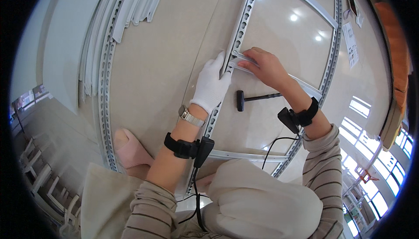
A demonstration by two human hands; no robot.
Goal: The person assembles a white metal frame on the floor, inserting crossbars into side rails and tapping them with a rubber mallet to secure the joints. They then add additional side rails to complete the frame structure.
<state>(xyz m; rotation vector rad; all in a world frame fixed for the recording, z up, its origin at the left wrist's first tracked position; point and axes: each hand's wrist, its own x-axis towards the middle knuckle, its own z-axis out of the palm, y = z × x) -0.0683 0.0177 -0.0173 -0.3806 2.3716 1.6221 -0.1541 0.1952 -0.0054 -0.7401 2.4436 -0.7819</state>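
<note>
My left hand (pixel 211 85), in a white glove, is closed around a slotted white metal upright (pixel 241 31) that lies on the floor. My bare right hand (pixel 263 64) grips the end of a white metal crossbar (pixel 306 86) between thumb and fingers, where it meets the upright. The crossbar's other end lies against a second slotted upright (pixel 334 47). Below my right hand, a black mallet (pixel 240 101) rests on the floor between the uprights. Another crossbar (pixel 248 156) joins the uprights close to my knees.
Loose white metal bars (pixel 139 6) lie at the upper left beside another slotted upright (pixel 105 75) and white panels (pixel 70 36). A printed sheet (pixel 351 44) and a phone-like device (pixel 352 2) lie at the right. An orange padded item (pixel 392 42) stands at the right edge.
</note>
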